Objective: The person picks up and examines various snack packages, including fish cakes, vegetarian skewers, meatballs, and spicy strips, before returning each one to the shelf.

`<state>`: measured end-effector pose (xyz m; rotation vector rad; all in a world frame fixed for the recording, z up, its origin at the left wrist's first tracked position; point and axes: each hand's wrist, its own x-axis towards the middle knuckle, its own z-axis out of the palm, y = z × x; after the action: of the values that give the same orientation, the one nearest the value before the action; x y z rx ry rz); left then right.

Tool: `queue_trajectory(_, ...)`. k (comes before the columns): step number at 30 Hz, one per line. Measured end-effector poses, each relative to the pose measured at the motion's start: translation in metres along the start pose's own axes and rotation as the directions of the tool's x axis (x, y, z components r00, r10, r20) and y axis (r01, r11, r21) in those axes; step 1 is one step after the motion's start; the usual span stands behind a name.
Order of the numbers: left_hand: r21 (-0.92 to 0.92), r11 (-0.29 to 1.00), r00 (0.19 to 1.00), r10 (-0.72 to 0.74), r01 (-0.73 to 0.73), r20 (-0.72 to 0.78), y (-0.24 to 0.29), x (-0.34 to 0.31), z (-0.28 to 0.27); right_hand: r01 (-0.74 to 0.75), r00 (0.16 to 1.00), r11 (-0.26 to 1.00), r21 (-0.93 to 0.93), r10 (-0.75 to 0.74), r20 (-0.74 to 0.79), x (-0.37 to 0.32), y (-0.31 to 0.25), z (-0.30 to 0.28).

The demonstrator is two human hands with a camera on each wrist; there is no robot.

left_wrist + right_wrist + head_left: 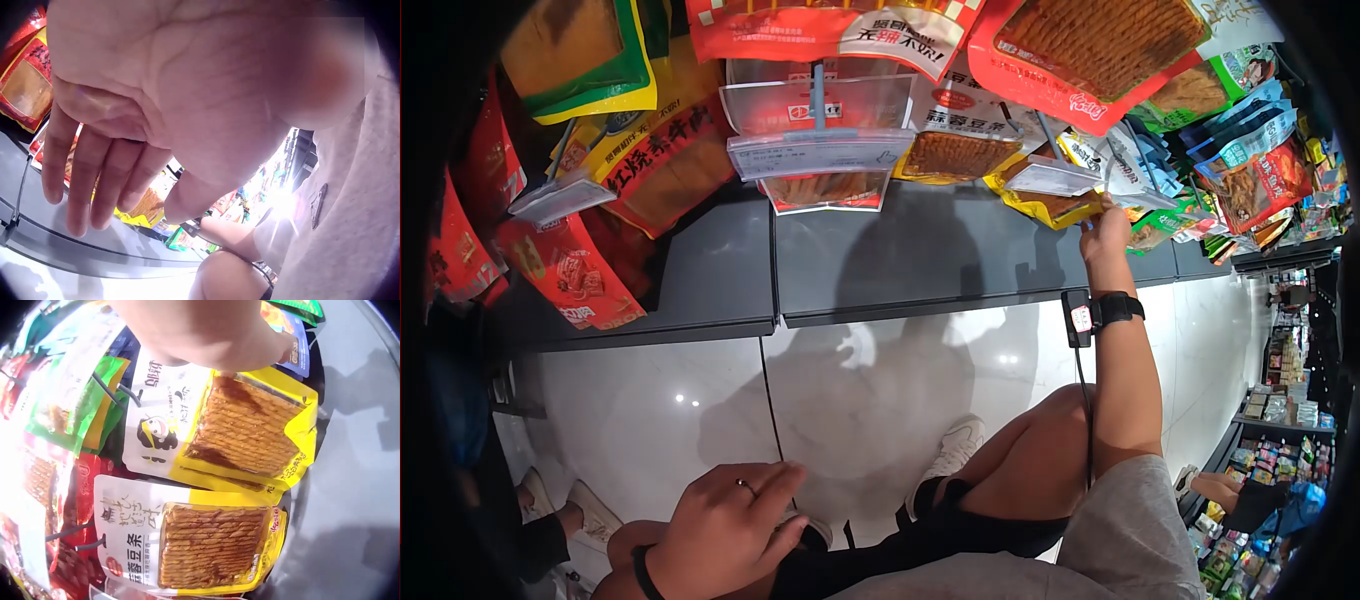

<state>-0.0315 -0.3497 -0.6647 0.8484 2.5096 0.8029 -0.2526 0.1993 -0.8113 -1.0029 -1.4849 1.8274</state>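
Note:
My right hand point(1107, 234) reaches to the hanging snack packets, right beside a yellow-edged packet point(1055, 207) of brown strips. In the right wrist view the hand point(200, 334) overlaps the top of this white and yellow packet point(244, 425), with a fingertip by a blue packet point(300, 347). Most of its fingers are hidden, so I cannot tell whether they grip anything. My left hand point(725, 525), with a ring on one finger, is held in front of my body, its fingers point(87, 169) loosely extended and nothing in it.
A similar packet point(212, 544) hangs beside the first. Clear price-tag holders point(825, 153) stick out on hooks among red and green packets. Below runs a dark grey shelf ledge point(880, 275) above the pale tiled floor point(640, 400). Another person's shoes point(595, 510) are at lower left.

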Motion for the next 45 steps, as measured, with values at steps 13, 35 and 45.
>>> queue_trajectory(13,-0.014,1.0,1.0,-0.007,0.007,0.008,-0.001,-0.006,-0.002,0.233,0.963,0.968,0.089,-0.218,-0.156,-0.034,-0.031,0.001)
queue_trajectory(35,0.072,0.997,0.996,-0.007,0.0,0.093,-0.008,-0.013,0.011,-0.246,0.604,0.671,-0.699,0.671,0.431,-0.149,-0.008,0.031)
queue_trajectory(45,-0.208,0.964,0.936,-0.088,0.167,0.341,-0.005,-0.004,0.013,-0.477,0.209,0.627,-0.615,0.761,0.613,-0.318,-0.002,0.075)
